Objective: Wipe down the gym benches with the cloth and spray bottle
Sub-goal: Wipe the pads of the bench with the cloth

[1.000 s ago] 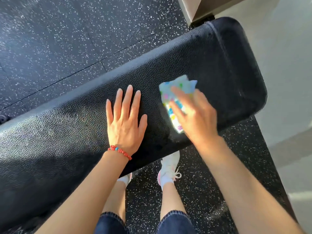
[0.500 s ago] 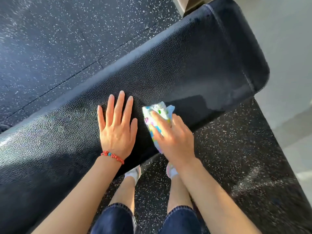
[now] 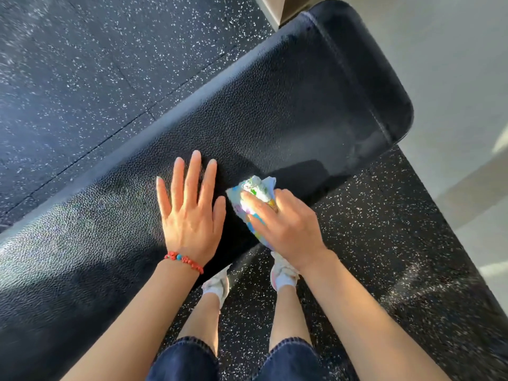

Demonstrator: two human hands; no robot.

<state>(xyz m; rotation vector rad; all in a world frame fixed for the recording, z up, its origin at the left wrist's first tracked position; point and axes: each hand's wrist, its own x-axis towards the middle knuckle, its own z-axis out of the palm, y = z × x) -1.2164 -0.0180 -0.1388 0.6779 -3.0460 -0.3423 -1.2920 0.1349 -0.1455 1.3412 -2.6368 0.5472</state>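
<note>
A black padded gym bench [image 3: 288, 105] runs diagonally from lower left to upper right. My left hand [image 3: 191, 213] lies flat on its pad with fingers spread, a red bead bracelet on the wrist. My right hand [image 3: 286, 226] presses a small crumpled cloth [image 3: 254, 192], pale blue with coloured patches, onto the pad near its front edge, right beside the left hand. The pad to the right of the cloth looks wet and shiny. No spray bottle is in view.
Black rubber flooring with white specks [image 3: 96, 64] surrounds the bench. My legs and white shoes [image 3: 281, 270] stand at the bench's front edge. A pale smooth floor [image 3: 453, 78] lies past the bench's right end.
My right hand has dragged the cloth from the bench's right part leftward and toward the front edge, ending next to my left hand. The left hand has stayed flat on the pad.
</note>
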